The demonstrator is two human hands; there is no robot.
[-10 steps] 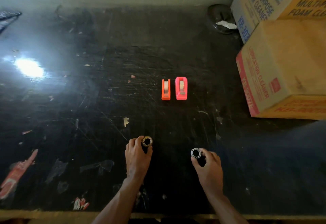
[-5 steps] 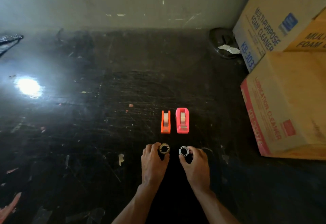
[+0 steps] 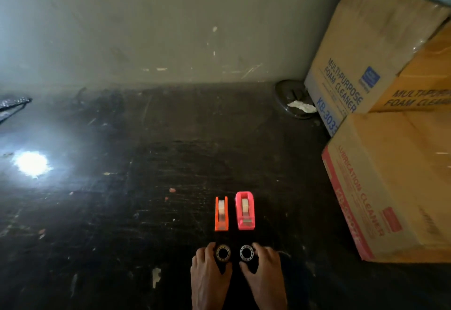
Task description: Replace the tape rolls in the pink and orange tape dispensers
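Hands moved inward, rolls now side by side. Left hand [image 3: 207, 269] pinches left roll [image 3: 222, 252], orange dispenser [image 3: 221, 214] just ahead. Right hand [image 3: 264, 268] pinches right roll [image 3: 246, 252], pink dispenser [image 3: 245, 211] just ahead, lengthwise away.

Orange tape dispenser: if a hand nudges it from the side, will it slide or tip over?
The orange tape dispenser looks narrow and tall, slimmer than the pink dispenser, so a side push probably tips it. It seems small, light plastic, likely sliding easily endways on the scuffed dark table.
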